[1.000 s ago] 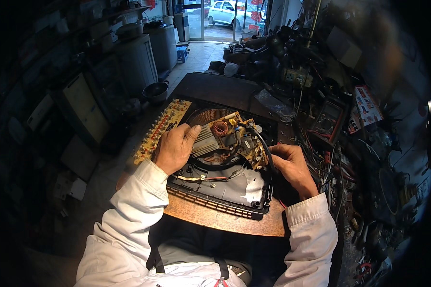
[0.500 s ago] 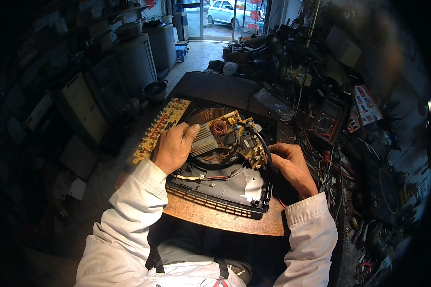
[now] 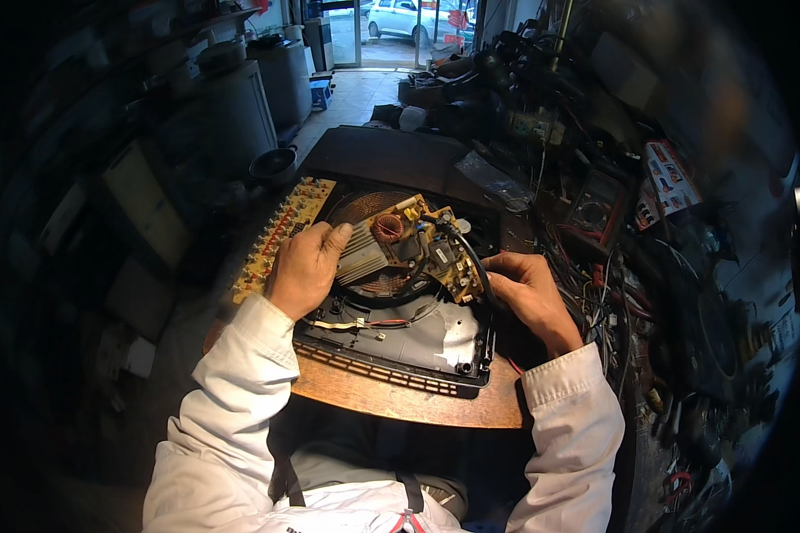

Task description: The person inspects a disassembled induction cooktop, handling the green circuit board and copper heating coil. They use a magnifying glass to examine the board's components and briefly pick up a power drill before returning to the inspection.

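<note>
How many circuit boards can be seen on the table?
2: a long yellow board left of the left hand, and a board with a metal heat sink between both hands. Others may be hidden.

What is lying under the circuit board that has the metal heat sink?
Under the circuit board, parts of a round copper-coloured coil show inside the black casing. The coil's middle is hidden.
</note>
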The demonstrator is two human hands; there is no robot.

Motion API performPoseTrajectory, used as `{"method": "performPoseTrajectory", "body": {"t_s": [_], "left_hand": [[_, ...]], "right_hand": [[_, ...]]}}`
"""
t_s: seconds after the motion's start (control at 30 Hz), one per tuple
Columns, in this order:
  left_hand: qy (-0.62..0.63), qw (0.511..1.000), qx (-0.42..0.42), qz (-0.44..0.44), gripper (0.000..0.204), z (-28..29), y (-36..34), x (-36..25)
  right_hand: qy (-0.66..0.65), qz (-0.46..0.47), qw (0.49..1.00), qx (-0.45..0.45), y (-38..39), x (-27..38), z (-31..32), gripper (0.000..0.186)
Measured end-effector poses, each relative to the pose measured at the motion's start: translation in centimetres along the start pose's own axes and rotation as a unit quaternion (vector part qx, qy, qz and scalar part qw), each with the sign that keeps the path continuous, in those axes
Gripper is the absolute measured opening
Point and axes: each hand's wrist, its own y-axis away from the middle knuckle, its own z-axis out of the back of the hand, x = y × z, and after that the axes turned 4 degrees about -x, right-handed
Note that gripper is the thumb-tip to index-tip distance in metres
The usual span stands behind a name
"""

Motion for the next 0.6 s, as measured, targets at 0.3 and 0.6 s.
{"method": "performPoseTrajectory", "body": {"t_s": [0.3, 0.6], "left_hand": [[0.01, 1.0, -0.018, -0.02, 0.054, -0.22, 0.08, 0.31], [0.004, 1.0, -0.014, -0.025, 0.053, -0.13, -0.02, 0.47]], "right_hand": [[-0.015, -0.004, 1.0, -0.003, -0.28, -0.21, -0.09, 0.027], [-0.002, -0.004, 1.0, 0.001, -0.37, -0.43, -0.02, 0.027]]}}
